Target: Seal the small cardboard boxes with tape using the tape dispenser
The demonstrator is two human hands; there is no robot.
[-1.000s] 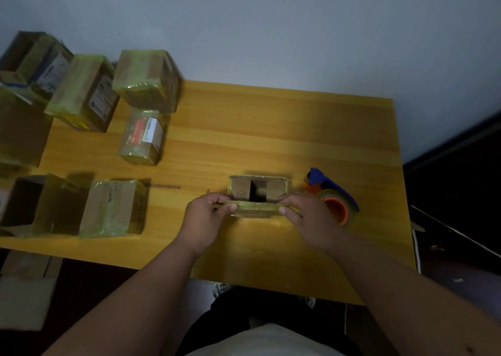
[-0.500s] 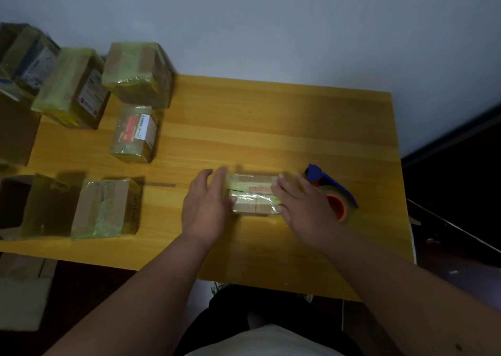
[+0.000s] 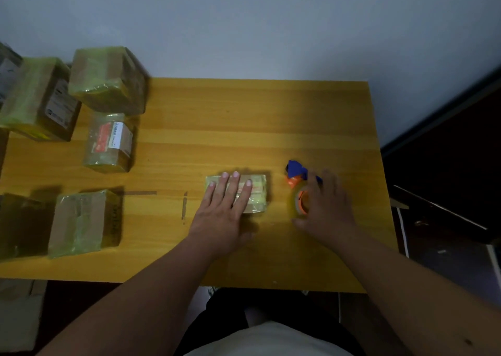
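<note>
your left hand (image 3: 226, 206) lies flat, fingers straight, pressing the small box (image 3: 253, 192) shut at mid-table; your right hand (image 3: 324, 206) wraps the tape dispenser (image 3: 296, 190) just beside it. the box looks light and likely to slide, so pin its top and hold the dispenser by the handle.

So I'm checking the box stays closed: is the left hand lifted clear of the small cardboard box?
No, the left hand lies flat on the small cardboard box, straight fingers pressing its top.
</note>
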